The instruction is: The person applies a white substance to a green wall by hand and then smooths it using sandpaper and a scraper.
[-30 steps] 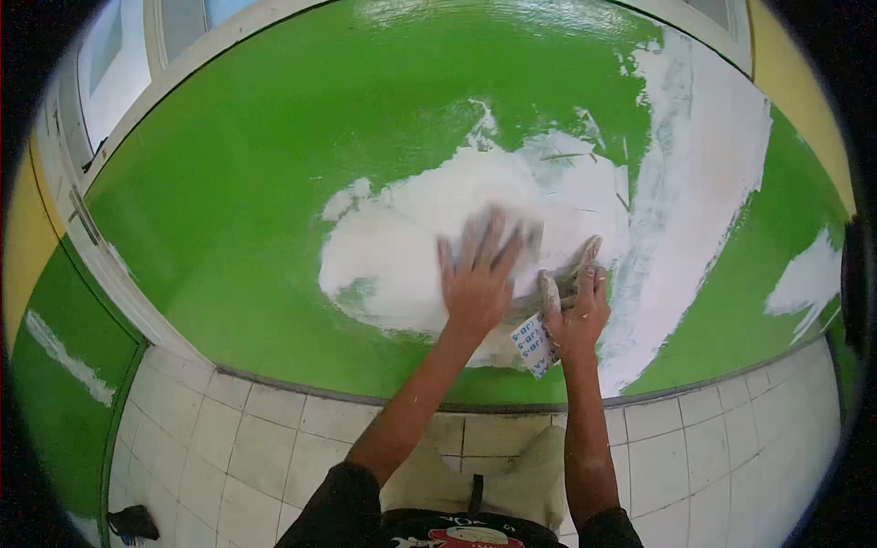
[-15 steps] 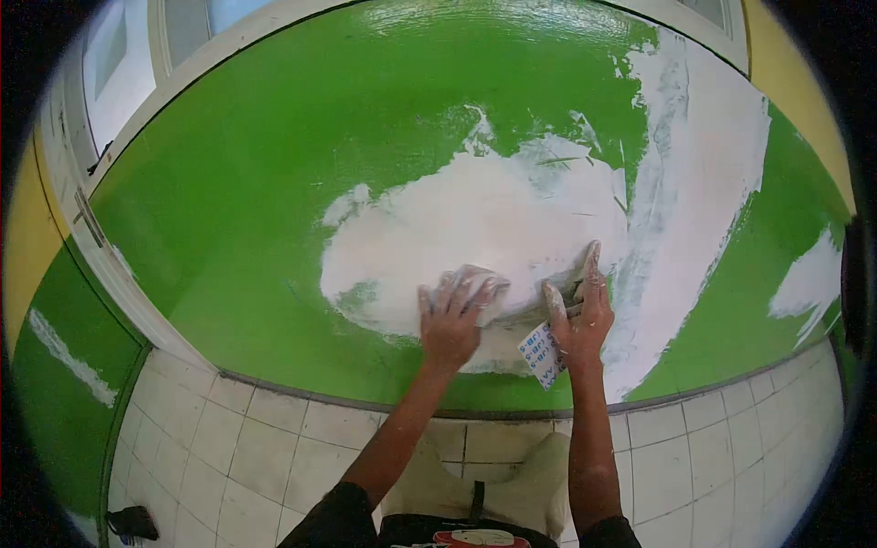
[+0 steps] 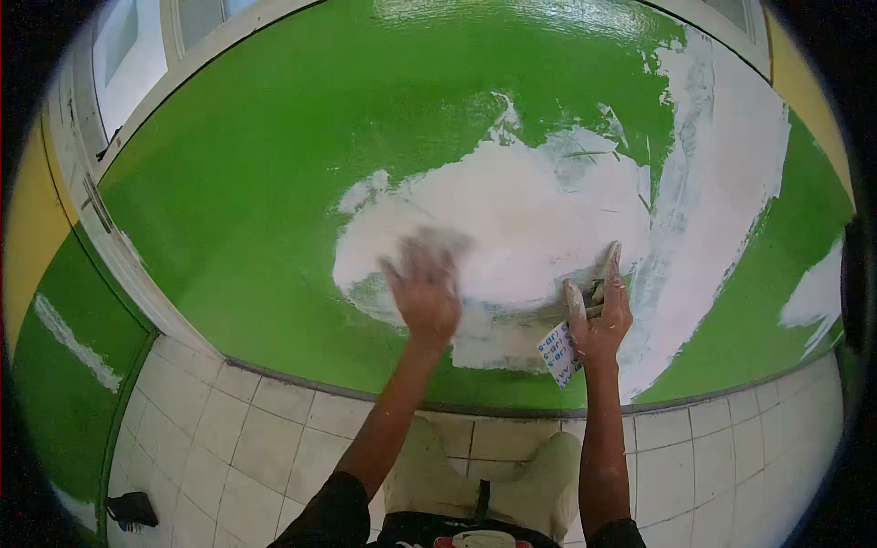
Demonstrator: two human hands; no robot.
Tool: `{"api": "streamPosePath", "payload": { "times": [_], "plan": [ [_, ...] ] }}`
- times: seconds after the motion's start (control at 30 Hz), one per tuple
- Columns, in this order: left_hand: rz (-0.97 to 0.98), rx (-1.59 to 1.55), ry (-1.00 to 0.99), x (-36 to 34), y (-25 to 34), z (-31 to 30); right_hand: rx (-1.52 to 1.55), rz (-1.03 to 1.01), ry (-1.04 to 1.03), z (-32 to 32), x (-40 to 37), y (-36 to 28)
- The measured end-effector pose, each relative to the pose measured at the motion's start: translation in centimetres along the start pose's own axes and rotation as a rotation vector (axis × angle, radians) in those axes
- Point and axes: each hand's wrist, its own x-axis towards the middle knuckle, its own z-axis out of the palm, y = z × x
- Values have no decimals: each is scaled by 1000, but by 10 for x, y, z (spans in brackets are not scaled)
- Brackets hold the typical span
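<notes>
My left hand (image 3: 425,290) presses flat against the white filler patch (image 3: 512,215) on the green wall. It is smeared by motion, and a greyish piece of sandpaper (image 3: 454,239) shows under its fingertips. To the right, my right hand (image 3: 600,320) rests by the patch's lower right edge, index finger and thumb pointing up and coated in white dust. A sheet of sandpaper (image 3: 558,353), its white back printed in blue, sticks out to the left below that thumb; the grip on it is partly hidden by the hand.
A broad white filler strip (image 3: 717,183) runs down the wall at the right. Pale floor tiles (image 3: 274,438) meet the wall's dark lower edge. A small black object (image 3: 132,510) lies on the floor at lower left. Window frames (image 3: 174,68) border the upper left.
My left hand has moved up and left across the filler patch, and is now blurred. My right hand keeps its place on the wall; the whole view has shifted slightly.
</notes>
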Motion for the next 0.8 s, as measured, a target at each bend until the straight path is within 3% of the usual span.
{"api": "streamPosePath", "payload": {
  "times": [0.07, 0.17, 0.23, 0.3, 0.37, 0.43, 0.47, 0.5, 0.53, 0.57, 0.63, 0.67, 0.73, 0.77, 0.8],
  "plan": [
    [-398, -68, 167, 82, 4, -32, 13, -1, -3, 1, -1, 1],
    [-327, -85, 232, 79, 33, -4, 0, -27, 21, 4, -3, 4],
    [9, -50, -55, -13, 47, 16, -5, -37, 35, 5, 3, 4],
    [93, -167, -498, -86, 59, -10, -7, -27, 32, 0, -5, -6],
    [106, -270, -790, -131, 67, -40, 85, 150, -92, -10, -6, -17],
    [-159, -648, -644, -163, 72, -64, 105, 138, -106, -13, -26, -11],
    [-150, -648, -639, -162, 67, -70, 126, 126, -125, -12, -38, -9],
    [-703, -773, -802, -163, 61, -77, 124, 124, -118, -13, -50, -10],
    [-1280, -866, -941, -163, 58, -86, 119, 298, -256, -16, -64, -14],
    [-1283, -871, -948, -153, 58, -95, 110, 474, -397, -18, -76, -15],
    [-1564, -1185, -417, -129, 54, -100, 164, 420, -356, -1, -106, -11],
    [-1575, -1187, -426, -126, 48, -102, 228, 360, -311, 6, -118, -11],
    [-1525, -2025, -284, -124, 41, -107, 190, 277, -388, 12, -133, -9],
    [-1539, -2025, -290, -119, 43, -111, 164, 188, -456, 12, -132, -19],
    [-1515, -2083, -309, -113, 46, -117, 174, 384, -501, 12, -130, -31]
  ]
}}
